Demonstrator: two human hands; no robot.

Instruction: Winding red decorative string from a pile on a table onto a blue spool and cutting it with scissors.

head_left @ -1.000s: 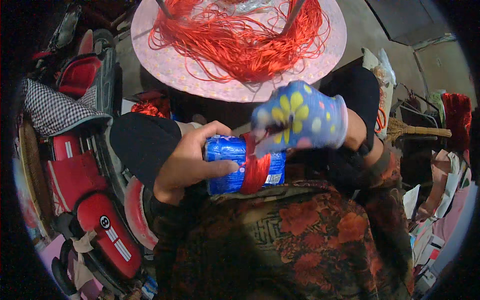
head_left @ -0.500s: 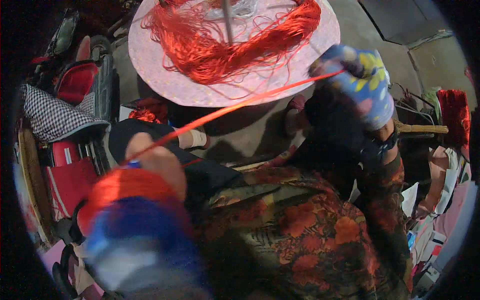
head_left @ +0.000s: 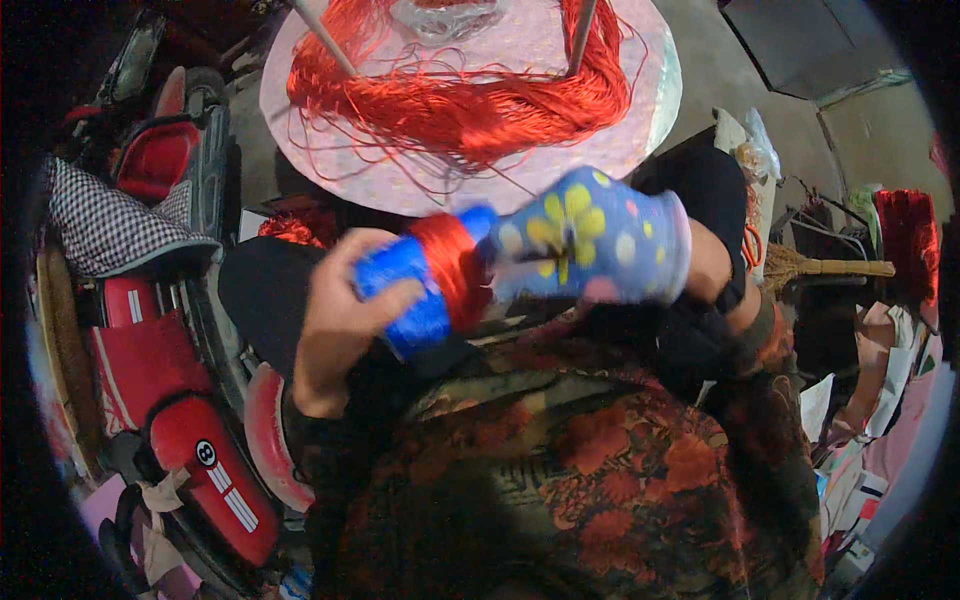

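Note:
My left hand (head_left: 335, 315) grips a blue spool (head_left: 415, 335), fingers and thumb wrapped around its side. Red cord (head_left: 452, 268) is wound in a thick band on the spool's right part. My right hand, inside a blue flowered cloth cover (head_left: 590, 240), reaches in from the right, its tip against or very close to the wound end. The cloth hides its fingers, and blur obscures whether cord runs between them. Beyond both hands a large loose hank of red cord (head_left: 480, 120) lies around upright rods (head_left: 582, 38) on a round pale pink disc (head_left: 350, 180).
Clear plastic (head_left: 445, 18) lies within the hank. At left stand a red ride-on vehicle (head_left: 215, 475) and a checkered cloth (head_left: 115, 220). A straw broom (head_left: 830, 267) and a red bundle (head_left: 908, 245) are at right. My knees are below the disc.
The spool has moved up and right in my left hand, and my right hand has come down and left to meet it. The taut cord between them no longer shows. The disc's rods have shifted.

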